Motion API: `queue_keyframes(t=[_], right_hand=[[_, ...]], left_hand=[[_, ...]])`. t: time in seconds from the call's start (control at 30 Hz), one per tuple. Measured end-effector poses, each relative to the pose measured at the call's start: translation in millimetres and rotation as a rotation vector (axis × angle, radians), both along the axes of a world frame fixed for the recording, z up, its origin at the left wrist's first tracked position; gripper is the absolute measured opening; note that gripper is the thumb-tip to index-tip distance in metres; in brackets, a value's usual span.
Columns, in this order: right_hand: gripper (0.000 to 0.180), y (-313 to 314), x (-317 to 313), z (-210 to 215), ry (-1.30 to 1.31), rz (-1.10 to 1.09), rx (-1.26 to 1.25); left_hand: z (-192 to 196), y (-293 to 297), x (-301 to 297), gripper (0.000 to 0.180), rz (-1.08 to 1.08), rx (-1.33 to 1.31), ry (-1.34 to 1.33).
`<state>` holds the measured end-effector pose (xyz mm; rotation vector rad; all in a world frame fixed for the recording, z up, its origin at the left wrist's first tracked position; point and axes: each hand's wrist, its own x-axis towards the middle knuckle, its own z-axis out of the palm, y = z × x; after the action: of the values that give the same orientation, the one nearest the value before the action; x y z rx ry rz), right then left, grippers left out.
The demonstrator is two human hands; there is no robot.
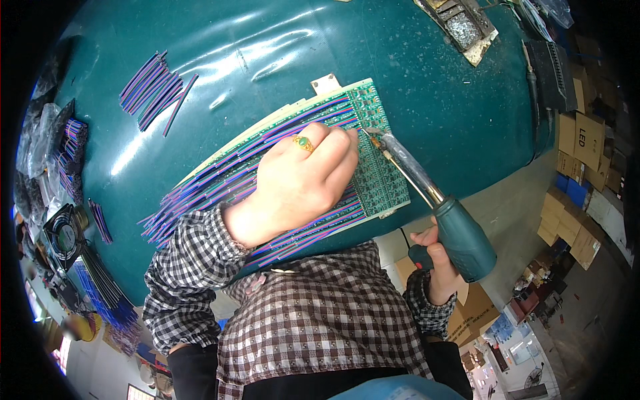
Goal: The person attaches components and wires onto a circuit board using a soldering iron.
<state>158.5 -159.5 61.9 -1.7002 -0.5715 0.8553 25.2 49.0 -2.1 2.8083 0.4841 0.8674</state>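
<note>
My right hand (pixel 441 265) is wrapped round the grip of a dark green soldering gun (pixel 471 241). Its metal barrel and thin side tube slant up and left to the circuit board panel (pixel 381 175), where the tip meets the solder points beside the wire ends. My left hand (pixel 303 179), with a ring on one finger, is closed over the panel, just left of the tip. Its fingertips face down and hide whatever they pinch. Blue, red and black wires (pixel 193 195) fan out leftward from the panel, passing beneath the left hand.
Loose cut wires (pixel 152 93) lie in a pile at the upper left of the green table mat (pixel 440 127). A soldering iron stand (pixel 465 30) sits at the far right. A small fan (pixel 65 235) and more wire bundles (pixel 100 287) line the left edge. Cardboard boxes (pixel 579 143) stand at right.
</note>
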Motion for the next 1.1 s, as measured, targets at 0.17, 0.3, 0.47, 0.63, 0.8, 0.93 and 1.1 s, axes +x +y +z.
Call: queue_keyframes(t=[0.17,0.3,0.47,0.63,0.8,0.93,1.1], right_hand=[[0.046,-0.8,-0.9,-0.3,0.011,-0.028,0.010],[0.046,-0.7,0.5,-0.2,-0.019,0.002,-0.003],[0.047,0.2,-0.2,-0.5,-0.005,0.000,0.017],[0.048,-1.5,0.8,-1.5,-0.022,0.007,-0.011],[0.047,-0.7,-0.9,-0.4,-0.018,-0.010,-0.014],[0.045,-0.6,-2.0,0.6,-0.040,-0.004,-0.045],[0.043,-1.1,1.4,-2.1,-0.025,0.018,0.061]], left_hand=[[-1.0,0.7,-0.1,0.024,0.003,-0.045,-0.009],[0.1,0.5,-0.4,0.021,0.012,-0.051,-0.003],[-1.3,0.9,0.0,0.020,0.008,-0.046,-0.012],[-1.3,0.3,0.1,0.020,0.012,-0.046,-0.013],[-0.2,0.3,-0.6,0.022,0.007,-0.048,-0.007],[0.1,-0.5,0.0,0.024,0.012,-0.049,-0.002],[-0.4,0.0,-0.8,0.024,0.016,-0.036,0.011]])
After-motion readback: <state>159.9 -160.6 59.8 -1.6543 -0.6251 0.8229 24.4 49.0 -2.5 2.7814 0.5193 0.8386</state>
